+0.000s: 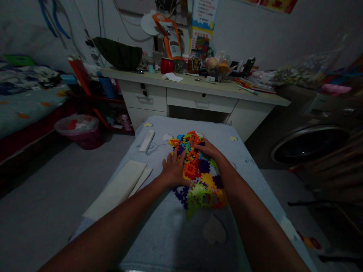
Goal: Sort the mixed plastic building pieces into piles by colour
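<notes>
A pile of colourful plastic interlocking pieces lies on a table covered with a pale blue cloth. Orange, yellow, green, purple and blue pieces overlap in it, many with notched edges. My left hand rests on the pile's left side with its fingers spread. At the upper right of the pile, my right hand reaches over the pieces, its fingers bent among them. Whether a piece is pinched there, I cannot make out. Part of the pile is hidden under both hands.
Left of the pile lie a white narrow box and a folded off-white sheet. Behind stands a white desk with a watermelon piece and a red mug. A washing machine is at right, a pink bin at left.
</notes>
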`<action>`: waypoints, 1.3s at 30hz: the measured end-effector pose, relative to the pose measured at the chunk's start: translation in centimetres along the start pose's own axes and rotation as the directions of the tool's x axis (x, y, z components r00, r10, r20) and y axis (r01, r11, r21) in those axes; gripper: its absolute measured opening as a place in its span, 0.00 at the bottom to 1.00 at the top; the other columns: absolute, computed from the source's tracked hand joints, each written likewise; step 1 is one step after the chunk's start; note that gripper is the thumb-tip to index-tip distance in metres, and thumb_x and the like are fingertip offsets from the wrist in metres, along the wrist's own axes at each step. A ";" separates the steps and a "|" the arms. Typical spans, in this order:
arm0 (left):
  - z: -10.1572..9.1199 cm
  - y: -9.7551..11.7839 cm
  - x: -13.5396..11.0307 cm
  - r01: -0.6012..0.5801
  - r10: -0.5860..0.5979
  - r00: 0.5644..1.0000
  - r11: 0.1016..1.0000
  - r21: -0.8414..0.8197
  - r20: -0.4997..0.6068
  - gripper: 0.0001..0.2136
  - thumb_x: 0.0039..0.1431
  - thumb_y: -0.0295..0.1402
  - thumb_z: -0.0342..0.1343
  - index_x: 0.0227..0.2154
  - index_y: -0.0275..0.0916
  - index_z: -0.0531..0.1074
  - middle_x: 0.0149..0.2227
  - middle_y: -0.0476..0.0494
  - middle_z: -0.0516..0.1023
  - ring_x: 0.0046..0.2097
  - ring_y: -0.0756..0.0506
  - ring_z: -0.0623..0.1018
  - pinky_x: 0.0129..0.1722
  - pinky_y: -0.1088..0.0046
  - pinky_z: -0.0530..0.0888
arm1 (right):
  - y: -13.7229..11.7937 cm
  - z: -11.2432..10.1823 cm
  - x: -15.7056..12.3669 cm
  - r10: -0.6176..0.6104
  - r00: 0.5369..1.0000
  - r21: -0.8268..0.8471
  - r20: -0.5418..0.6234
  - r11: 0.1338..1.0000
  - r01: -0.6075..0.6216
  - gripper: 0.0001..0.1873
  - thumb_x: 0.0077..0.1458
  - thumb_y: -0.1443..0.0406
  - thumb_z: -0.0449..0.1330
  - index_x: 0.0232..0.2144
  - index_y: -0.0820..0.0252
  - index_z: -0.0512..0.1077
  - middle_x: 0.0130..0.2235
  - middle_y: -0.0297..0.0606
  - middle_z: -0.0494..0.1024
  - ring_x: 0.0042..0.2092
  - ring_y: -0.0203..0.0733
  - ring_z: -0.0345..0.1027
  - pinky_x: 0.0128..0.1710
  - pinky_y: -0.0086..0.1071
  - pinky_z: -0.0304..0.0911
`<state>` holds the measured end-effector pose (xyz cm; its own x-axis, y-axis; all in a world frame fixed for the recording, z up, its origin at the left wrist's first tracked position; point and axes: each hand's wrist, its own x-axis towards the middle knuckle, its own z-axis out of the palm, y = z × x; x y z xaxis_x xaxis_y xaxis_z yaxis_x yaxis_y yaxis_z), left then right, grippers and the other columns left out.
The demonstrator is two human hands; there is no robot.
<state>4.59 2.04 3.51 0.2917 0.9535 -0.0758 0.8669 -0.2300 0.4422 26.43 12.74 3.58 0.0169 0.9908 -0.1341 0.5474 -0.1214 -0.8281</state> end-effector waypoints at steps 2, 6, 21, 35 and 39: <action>1.0 0.3 -0.3 -0.016 0.016 0.997 1.000 0.006 -0.071 0.65 0.30 0.55 0.71 0.70 0.44 0.42 0.72 0.23 0.34 0.70 0.19 0.47 0.62 0.35 0.53 | 0.0 0.5 -0.7 -0.054 0.998 0.008 0.033 0.999 0.054 0.36 0.42 0.51 0.70 0.53 0.56 0.68 0.45 0.39 0.79 0.46 0.44 0.73 0.52 0.41 0.66; 1.2 -0.2 0.4 -0.110 0.102 0.979 0.993 -0.035 -0.177 0.55 0.40 0.49 0.69 0.69 0.43 0.46 0.72 0.26 0.41 0.69 0.25 0.54 0.61 0.47 0.62 | -0.2 0.8 -2.5 -0.108 0.990 0.062 0.088 0.993 0.103 0.33 0.43 0.55 0.71 0.51 0.57 0.69 0.44 0.37 0.78 0.44 0.43 0.72 0.52 0.41 0.66; 0.1 -0.2 3.1 -0.339 0.293 0.893 0.937 -0.083 -0.343 0.35 0.53 0.37 0.60 0.64 0.42 0.59 0.62 0.38 0.69 0.61 0.38 0.70 0.60 0.62 0.68 | -2.7 -0.2 -5.8 -0.194 0.974 0.297 0.114 0.943 0.153 0.20 0.44 0.57 0.64 0.42 0.54 0.71 0.37 0.31 0.76 0.37 0.40 0.69 0.38 0.33 0.66; -4.8 1.1 13.1 -0.160 0.184 0.961 0.979 0.127 -0.207 0.34 0.53 0.59 0.55 0.58 0.47 0.68 0.65 0.38 0.64 0.66 0.32 0.58 0.62 0.51 0.56 | 2.1 -4.8 -7.3 -0.093 0.961 0.065 -0.259 0.991 0.113 0.29 0.47 0.48 0.62 0.48 0.57 0.72 0.51 0.44 0.75 0.54 0.50 0.68 0.57 0.46 0.61; -5.0 -0.3 15.6 0.006 -0.004 0.999 0.999 0.047 -0.048 0.36 0.55 0.62 0.47 0.63 0.48 0.63 0.68 0.36 0.58 0.68 0.29 0.56 0.61 0.48 0.58 | 3.7 -5.6 -11.5 -0.195 0.979 -0.235 -0.065 0.956 0.175 0.43 0.45 0.45 0.65 0.60 0.54 0.64 0.63 0.47 0.65 0.64 0.57 0.57 0.64 0.51 0.53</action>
<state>6.86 17.99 6.60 0.2687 0.9626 -0.0350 0.8868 -0.2330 0.3991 32.91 1.20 5.08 -0.0360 0.9972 0.0651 0.7230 0.0710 -0.6872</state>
